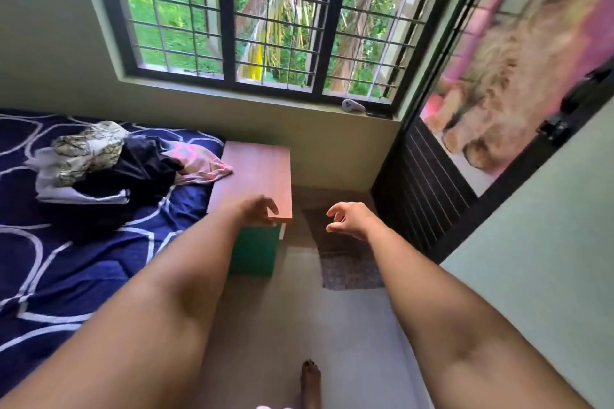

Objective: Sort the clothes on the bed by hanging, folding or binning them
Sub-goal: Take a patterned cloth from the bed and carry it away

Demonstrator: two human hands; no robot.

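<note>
Clothes tangled in a black-and-floral heap could drag together once empty, loose-fingered left hand and right hand grab.

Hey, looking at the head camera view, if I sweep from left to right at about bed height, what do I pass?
pile of clothes on the bed → wooden-topped side table → right hand → dark slatted door panel

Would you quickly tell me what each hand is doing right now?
Left hand: open, holding nothing.
Right hand: open, holding nothing.
</note>
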